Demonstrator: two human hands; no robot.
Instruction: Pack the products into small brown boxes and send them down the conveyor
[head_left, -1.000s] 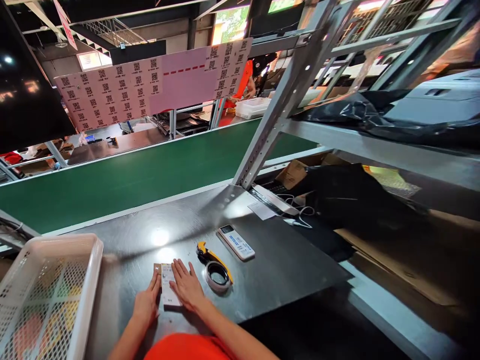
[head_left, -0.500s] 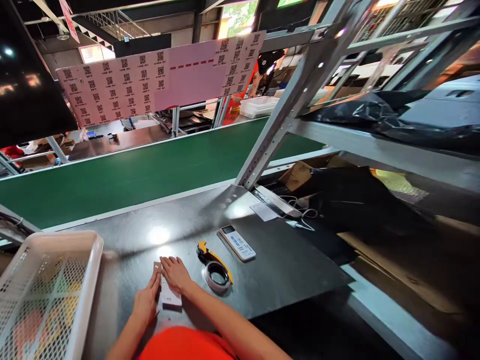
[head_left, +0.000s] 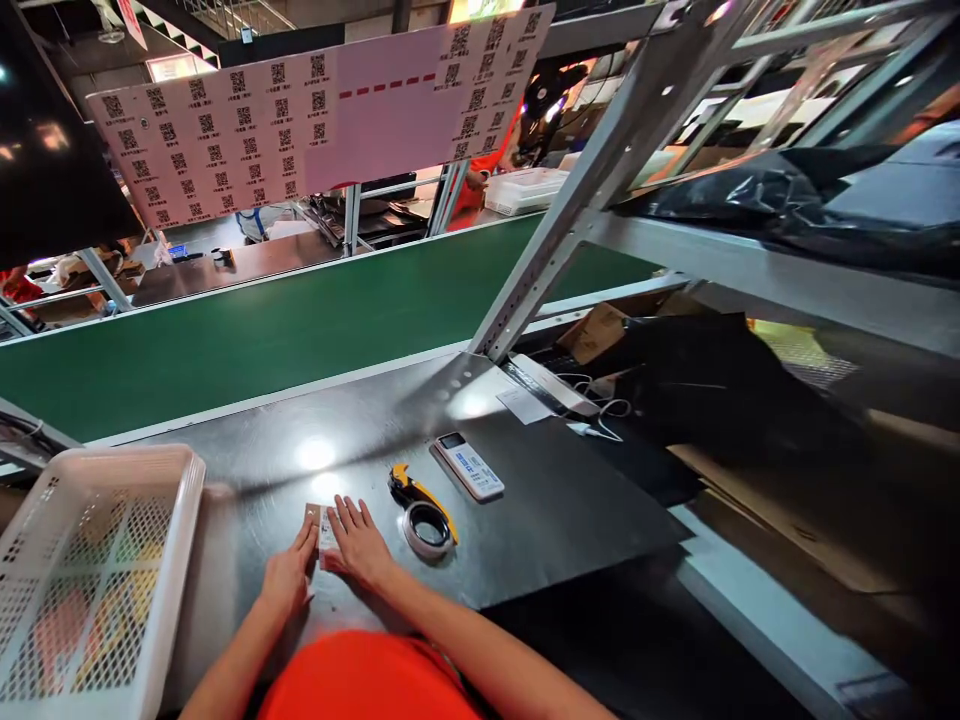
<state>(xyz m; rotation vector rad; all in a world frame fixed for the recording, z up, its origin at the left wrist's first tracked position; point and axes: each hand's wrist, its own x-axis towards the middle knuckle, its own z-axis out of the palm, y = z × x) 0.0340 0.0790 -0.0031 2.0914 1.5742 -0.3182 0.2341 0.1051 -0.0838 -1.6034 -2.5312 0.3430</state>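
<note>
A small flat brown piece (head_left: 312, 512), apparently card or a little box, lies on the metal table with a white printed label (head_left: 327, 530) on its right part. My left hand (head_left: 287, 577) is at its left side, fingers stretched forward and the tips on the brown part. My right hand (head_left: 360, 540) lies flat with fingers spread, touching the label's right edge and hiding some of it. Right of that hand lies a yellow-and-black tape dispenser (head_left: 426, 520) with a roll of tape. Beyond it is a white phone-like device (head_left: 469, 466) with a dark corner panel.
A white plastic basket (head_left: 191, 500) with colourful contents stands at the left. A green conveyor belt (head_left: 300, 320) runs behind the metal table (head_left: 555, 530). Above it hangs a pink board (head_left: 390, 120) of QR codes. At right are a metal post (head_left: 555, 230), a cable and cardboard.
My right hand has shifted back and right from the far end of the piece, and its fingers have spread. The white strip that reached towards me no longer shows there. The view has tilted down.
</note>
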